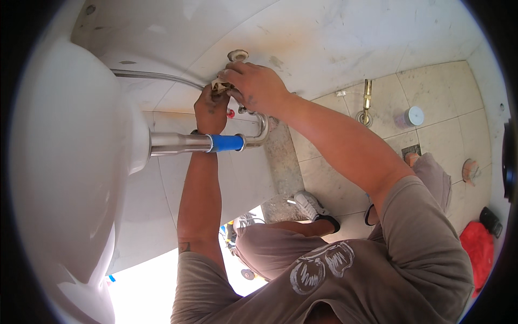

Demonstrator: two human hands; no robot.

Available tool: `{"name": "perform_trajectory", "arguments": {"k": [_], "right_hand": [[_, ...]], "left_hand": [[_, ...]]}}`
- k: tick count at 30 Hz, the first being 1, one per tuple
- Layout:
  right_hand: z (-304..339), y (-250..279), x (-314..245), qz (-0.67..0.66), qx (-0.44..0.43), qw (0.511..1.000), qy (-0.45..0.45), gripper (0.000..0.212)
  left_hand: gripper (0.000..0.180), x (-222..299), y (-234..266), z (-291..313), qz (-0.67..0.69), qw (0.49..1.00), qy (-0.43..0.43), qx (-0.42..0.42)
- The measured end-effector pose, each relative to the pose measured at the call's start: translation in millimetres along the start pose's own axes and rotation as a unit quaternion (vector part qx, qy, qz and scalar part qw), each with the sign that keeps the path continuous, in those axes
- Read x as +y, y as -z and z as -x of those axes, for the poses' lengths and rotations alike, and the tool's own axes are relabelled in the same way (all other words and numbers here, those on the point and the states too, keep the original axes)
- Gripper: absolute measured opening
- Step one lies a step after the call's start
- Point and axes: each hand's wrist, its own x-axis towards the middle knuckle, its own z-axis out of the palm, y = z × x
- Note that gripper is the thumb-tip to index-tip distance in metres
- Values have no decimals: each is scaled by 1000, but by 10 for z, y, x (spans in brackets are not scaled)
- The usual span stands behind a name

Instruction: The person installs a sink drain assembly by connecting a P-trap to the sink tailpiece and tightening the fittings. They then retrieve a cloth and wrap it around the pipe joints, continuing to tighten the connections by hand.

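My left hand (210, 112) and my right hand (258, 82) meet close to the wall, below a round wall fitting (237, 55). Pinched between their fingers is a small brownish, ragged piece (220, 85), its kind hard to make out. A braided metal hose (156, 76) runs from the sink (70, 146) to my left fingers, where its end is hidden. Just below the hands a chrome drain pipe (181, 142) with a blue sleeve (226, 142) crosses in front of my left forearm. It joins a curved metal trap (263, 129). A small red part (231, 113) shows beside my left hand.
The white basin fills the left side. On the tiled floor at right are a brass pipe fitting (367, 100) standing up, a white-topped cylindrical can (414, 116) and a drain grate (411, 151). Red cloth (477, 251) and a black object (491, 222) lie far right.
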Motion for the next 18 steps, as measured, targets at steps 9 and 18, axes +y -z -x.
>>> {"name": "perform_trajectory", "arguments": {"k": [9, 18], "right_hand": [[-243, -33, -123, -41, -115, 982, -142, 22], [90, -27, -161, -16, -95, 975, -198, 24]], "left_hand": [[31, 5, 99, 12, 70, 995, 67, 31], [33, -66, 177, 115, 74, 989, 104, 78]]}}
